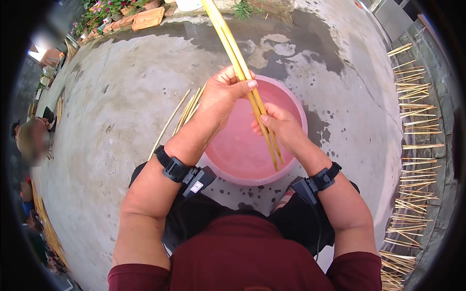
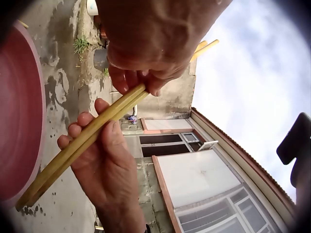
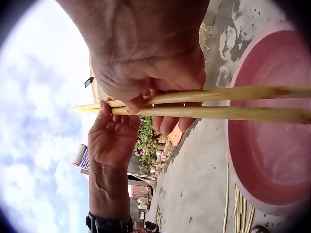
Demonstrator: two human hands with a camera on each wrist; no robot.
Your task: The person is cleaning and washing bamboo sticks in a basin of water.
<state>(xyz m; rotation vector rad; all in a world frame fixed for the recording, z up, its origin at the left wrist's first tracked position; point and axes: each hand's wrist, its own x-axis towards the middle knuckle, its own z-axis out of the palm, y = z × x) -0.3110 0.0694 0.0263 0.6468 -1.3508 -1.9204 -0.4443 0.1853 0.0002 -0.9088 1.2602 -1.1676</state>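
Observation:
Two long yellow sticks point(image 1: 235, 53) slant side by side above a pink basin point(image 1: 238, 177). The left hand point(image 1: 218, 92) pinches them around mid-length, thumb on top. Lower down, the right hand point(image 1: 281, 123) holds the same sticks between thumb and fingers, close to their darker lower ends. In the left wrist view the sticks point(image 2: 82, 141) lie across the fingers of the right hand point(image 2: 112, 170). In the right wrist view the left hand point(image 3: 114, 141) grips the sticks point(image 3: 233, 114) farther along, and a narrow gap parts them near the basin point(image 3: 238, 160).
Several thin sticks point(image 1: 170, 123) lie on the concrete left of the basin. Rows of short sticks point(image 1: 417, 150) line the right wall. Potted flowers and bricks point(image 1: 148, 19) stand at the top. Another person point(image 1: 34, 138) is at the far left.

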